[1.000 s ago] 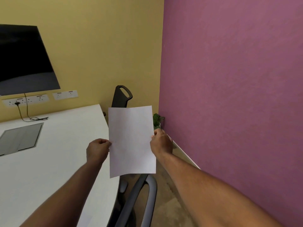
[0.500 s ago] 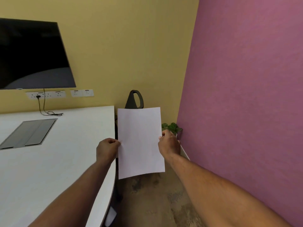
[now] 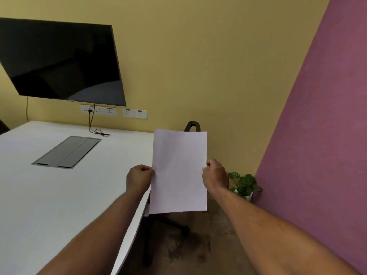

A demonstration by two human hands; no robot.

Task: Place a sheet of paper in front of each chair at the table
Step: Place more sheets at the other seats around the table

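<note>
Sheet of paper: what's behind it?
Behind the sheet of paper, a black chair top pokes above its upper edge and chair legs show below. The seat and back are covered.

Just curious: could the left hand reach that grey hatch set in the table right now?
Probably yes. The white table between the left hand and the grey hatch lies bare, but the fingers grip the paper, so they would have to let go first.

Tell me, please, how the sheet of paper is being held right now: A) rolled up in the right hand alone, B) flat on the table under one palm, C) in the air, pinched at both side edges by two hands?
C: the sheet of paper hangs upright beyond the table edge, left hand and right hand each pinching a side.
</note>
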